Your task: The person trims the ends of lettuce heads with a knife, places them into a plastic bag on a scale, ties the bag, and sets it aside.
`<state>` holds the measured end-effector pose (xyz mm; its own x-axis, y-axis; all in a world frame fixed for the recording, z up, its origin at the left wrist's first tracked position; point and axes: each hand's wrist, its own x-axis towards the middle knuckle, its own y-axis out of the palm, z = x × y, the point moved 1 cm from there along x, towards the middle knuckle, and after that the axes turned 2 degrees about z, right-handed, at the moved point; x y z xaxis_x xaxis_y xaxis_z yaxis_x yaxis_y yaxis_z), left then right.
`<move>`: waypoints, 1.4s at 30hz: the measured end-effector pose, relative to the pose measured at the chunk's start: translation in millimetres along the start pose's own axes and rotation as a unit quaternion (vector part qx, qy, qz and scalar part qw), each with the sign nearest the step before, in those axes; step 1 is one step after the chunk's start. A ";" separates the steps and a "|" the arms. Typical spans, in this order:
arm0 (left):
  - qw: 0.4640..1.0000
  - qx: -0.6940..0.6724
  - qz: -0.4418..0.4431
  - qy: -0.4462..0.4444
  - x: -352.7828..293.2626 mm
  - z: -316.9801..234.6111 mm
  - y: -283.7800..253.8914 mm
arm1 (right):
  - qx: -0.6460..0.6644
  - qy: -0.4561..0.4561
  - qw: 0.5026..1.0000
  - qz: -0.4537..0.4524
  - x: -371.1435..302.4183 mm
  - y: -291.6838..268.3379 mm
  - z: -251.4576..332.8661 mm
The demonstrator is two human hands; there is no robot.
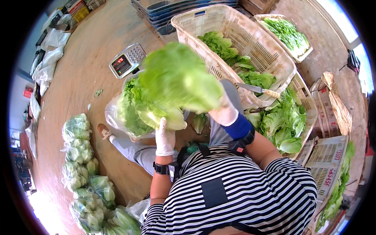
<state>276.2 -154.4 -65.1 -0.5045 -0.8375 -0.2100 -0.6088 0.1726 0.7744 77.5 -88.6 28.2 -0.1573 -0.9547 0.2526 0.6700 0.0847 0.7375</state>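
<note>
My right hand (224,112), in a white glove with a blue cuff, grips a head of leafy green lettuce (176,76) by its base end. That lettuce is held up in front of me, its leaves blurred by motion. My left hand (164,138), also white-gloved, has its thumb against a second lettuce (156,118); its other fingers are mostly hidden. This lettuce rests with leafy heads inside a clear plastic bag (113,117). Just beyond the bag stands a digital scale (127,60) with a lit red display. A wooden-handled knife (256,88) lies across the large crate's near edge.
The large cream crate (231,23) holds several lettuces. More lettuce (284,121) fills a crate at the right, and leafy greens (288,33) another behind. Bagged vegetables (78,150) line the floor at left. Stacked blue trays (156,13) stand at the back.
</note>
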 end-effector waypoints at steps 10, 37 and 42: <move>0.995 -0.091 -0.012 -0.040 -5.7 9.5 12.6 | -0.573 -0.072 0.807 0.124 -1.3 16.1 -27.8; 0.504 0.666 0.363 -0.414 300.4 151.8 270.4 | -0.290 0.415 0.796 -0.332 27.1 -302.8 236.7; 0.548 0.763 0.340 0.044 339.3 92.4 258.2 | -0.577 0.639 0.477 -0.176 -0.3 -380.6 232.7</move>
<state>-108.7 -346.1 8.4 -0.9419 -0.3202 -0.1014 -0.1346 0.6364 -0.7595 -346.3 -54.1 -106.8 -0.3301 -0.3083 -0.8922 0.8350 0.3454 -0.4283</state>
